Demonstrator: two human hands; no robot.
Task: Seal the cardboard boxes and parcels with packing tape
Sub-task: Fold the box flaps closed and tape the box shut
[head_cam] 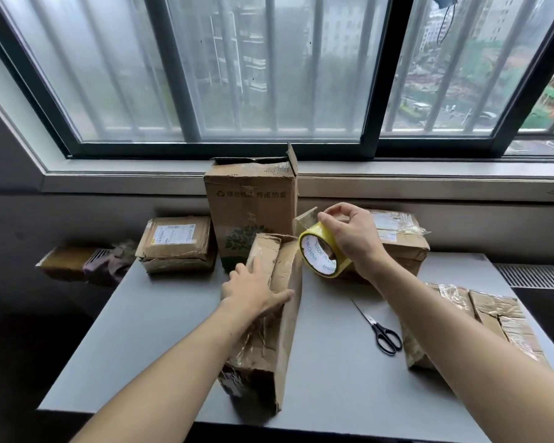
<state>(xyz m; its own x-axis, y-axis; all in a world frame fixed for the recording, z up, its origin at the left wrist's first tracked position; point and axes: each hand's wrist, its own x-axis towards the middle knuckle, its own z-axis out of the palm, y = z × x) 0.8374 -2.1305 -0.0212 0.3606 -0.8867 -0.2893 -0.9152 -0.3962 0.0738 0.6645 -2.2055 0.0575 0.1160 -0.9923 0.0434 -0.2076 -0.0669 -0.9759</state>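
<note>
A long, battered cardboard box lies on the grey table, running from the front edge toward the window. My left hand rests flat on its top, fingers straight. My right hand holds a yellow roll of packing tape above the box's far end. The thumb and fingers of that hand pinch the loose clear tape end, which is peeled up off the roll.
Black scissors lie on the table to the right of the box. A tall open box stands at the back. Flat parcels sit at back left, back right and near right. Windowsill behind.
</note>
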